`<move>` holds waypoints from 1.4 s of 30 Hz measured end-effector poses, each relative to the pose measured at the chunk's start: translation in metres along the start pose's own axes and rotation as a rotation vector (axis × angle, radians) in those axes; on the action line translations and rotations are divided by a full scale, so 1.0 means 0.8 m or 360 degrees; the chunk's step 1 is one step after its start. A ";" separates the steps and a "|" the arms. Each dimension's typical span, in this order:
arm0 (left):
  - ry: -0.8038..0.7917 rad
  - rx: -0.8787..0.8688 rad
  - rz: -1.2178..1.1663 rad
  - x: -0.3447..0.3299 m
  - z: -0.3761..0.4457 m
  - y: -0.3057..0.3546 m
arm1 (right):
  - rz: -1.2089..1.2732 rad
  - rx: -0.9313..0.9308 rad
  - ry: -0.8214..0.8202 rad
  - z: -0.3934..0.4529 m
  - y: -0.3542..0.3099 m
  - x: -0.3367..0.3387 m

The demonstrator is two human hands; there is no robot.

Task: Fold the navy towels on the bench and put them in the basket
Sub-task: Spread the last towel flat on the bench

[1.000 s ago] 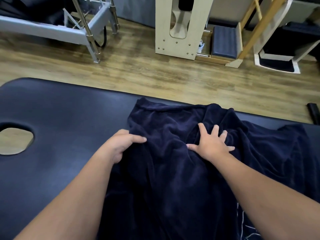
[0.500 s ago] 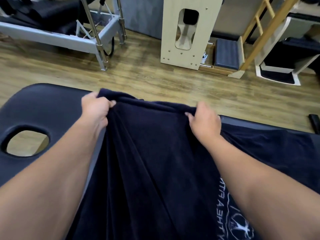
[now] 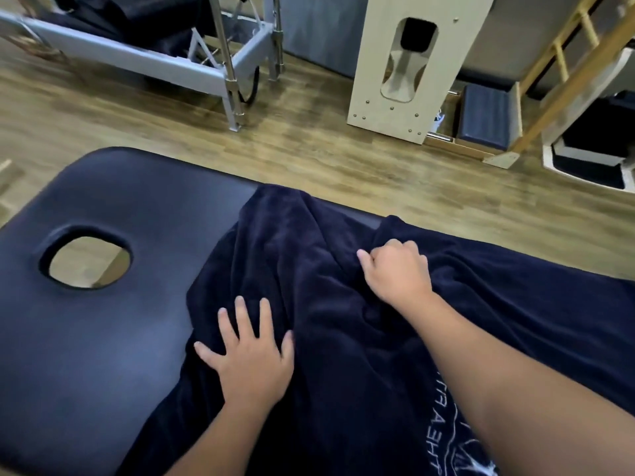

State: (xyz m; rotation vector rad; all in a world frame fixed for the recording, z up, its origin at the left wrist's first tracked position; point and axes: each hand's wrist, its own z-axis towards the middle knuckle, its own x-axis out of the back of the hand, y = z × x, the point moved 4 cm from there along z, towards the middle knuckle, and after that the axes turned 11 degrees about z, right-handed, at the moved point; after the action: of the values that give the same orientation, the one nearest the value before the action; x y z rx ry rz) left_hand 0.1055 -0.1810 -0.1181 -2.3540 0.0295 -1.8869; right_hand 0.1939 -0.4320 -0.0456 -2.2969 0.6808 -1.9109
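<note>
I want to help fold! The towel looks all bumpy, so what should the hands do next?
Probably smooth it flat first. The navy towel lies rumpled on the bench; the left hand presses it flat-fingered while the right hand grips a bunched ridge. Drawing that ridge away to the right should take the wrinkles out.

left hand point(image 3: 252, 364) flat on navy towel point(image 3: 319, 269), right hand point(image 3: 397, 269) bunching it — padded bench point(image 3: 103, 338)

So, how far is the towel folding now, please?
Nothing looks finished: the navy towel lies rumpled on the bench, with no neat fold visible. In hand: the left hand presses flat on it, and the right hand grips a bunch of cloth. Left: folding it and putting it in the basket, which is not in view.
</note>
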 end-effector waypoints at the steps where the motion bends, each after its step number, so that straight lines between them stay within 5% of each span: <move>1: -0.0017 -0.0014 0.0020 -0.007 -0.001 0.000 | 0.0003 0.0030 0.0029 0.010 -0.002 0.005; 7: -0.0039 0.0024 0.0097 -0.022 0.010 0.005 | 0.0273 0.0265 -0.0099 0.065 -0.028 -0.001; 16: -0.0019 0.0058 0.0084 -0.026 0.015 0.005 | 0.0098 0.0008 -0.0245 0.110 -0.057 -0.022; 20: -0.0058 0.0059 0.0093 -0.020 0.015 0.006 | 0.0146 0.0521 -0.0294 0.068 -0.095 -0.014; 24: -0.0122 0.0051 0.0095 -0.010 0.012 0.003 | 0.0081 0.1008 -0.0713 -0.003 -0.121 -0.019; 28: -0.0185 0.0008 0.0043 0.004 0.012 -0.001 | 0.0352 0.0774 -0.1069 -0.024 -0.114 -0.030; 32: -0.0328 -0.0093 -0.0065 0.017 0.019 -0.009 | 0.0286 0.0251 -0.0622 0.004 -0.088 -0.043; 37: -0.0503 -0.0145 -0.0093 0.031 0.027 -0.010 | 0.0196 0.0165 -0.0652 0.018 -0.102 -0.057; 42: -0.0539 -0.0133 -0.0043 0.028 0.029 -0.005 | 0.0180 0.0212 0.0154 0.072 -0.125 0.002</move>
State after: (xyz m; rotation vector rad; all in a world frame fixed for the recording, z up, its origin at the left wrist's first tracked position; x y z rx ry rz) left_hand 0.1323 -0.1768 -0.1011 -2.7100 0.0456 -1.4987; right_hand 0.2773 -0.3551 -0.0231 -2.0540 0.6563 -1.9627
